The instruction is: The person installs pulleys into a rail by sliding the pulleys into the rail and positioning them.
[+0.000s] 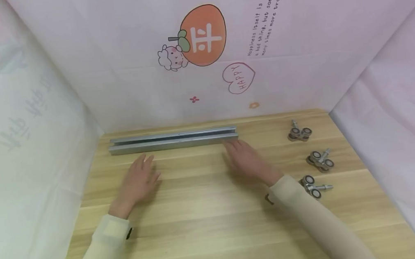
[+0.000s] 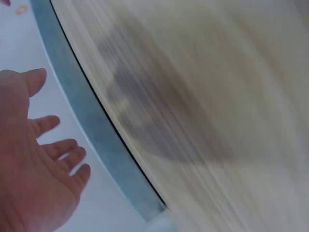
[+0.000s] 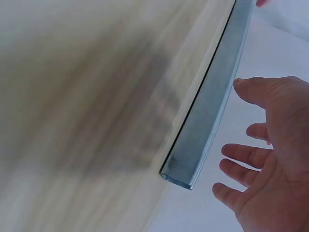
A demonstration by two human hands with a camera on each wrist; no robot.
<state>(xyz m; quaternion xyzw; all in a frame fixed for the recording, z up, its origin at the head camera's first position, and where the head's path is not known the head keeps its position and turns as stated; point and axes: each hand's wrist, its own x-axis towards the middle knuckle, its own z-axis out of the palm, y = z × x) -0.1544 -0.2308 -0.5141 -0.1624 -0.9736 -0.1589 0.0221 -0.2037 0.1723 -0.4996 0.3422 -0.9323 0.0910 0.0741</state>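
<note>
A galvanized metal channel rail (image 1: pixel 173 144) lies along the back of the wooden table, its slot visible from above. In front of its left part hovers my left hand (image 1: pixel 139 180), fingers spread and loosely bent, holding nothing. Near the rail's right end is my right hand (image 1: pixel 249 161), its fingertips at the front edge in the head view; whether they touch it I cannot tell. The right wrist view shows that hand (image 3: pixel 275 159) with spread, relaxed fingers and nothing in them. The left wrist view shows the left hand (image 2: pixel 38 164) likewise, with the rail (image 2: pixel 89 113) beyond it.
Three roller trolleys with threaded bolts stand on the right: a back one (image 1: pixel 299 134), a middle one (image 1: pixel 320 160) and a front one (image 1: pixel 312 188) partly behind the right sleeve. A small dark hook-like mark (image 1: pixel 269 199) is by that sleeve. Printed white cloth (image 1: pixel 133 90) walls the table (image 1: pixel 201 228).
</note>
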